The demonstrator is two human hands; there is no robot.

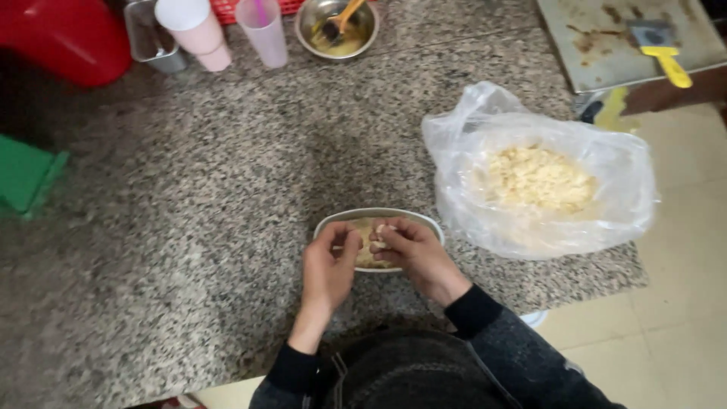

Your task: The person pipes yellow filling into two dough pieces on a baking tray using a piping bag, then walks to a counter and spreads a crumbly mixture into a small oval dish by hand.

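Oval dish (413,217): hands covering most of its filling. Red container (64,34), green box (23,178): frame edges cutting them off. Bag contents (539,178): plastic blurring the detail.

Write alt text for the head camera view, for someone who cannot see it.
A person's left hand and right hand work pale dough over a small oval metal dish on a speckled granite counter. Beside it lies a clear plastic bag of crumbly yellowish food; cups and a steel bowl stand at the far edge.

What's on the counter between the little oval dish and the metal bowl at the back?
Nothing: the head view shows only bare speckled counter between the oval dish and metal bowl.
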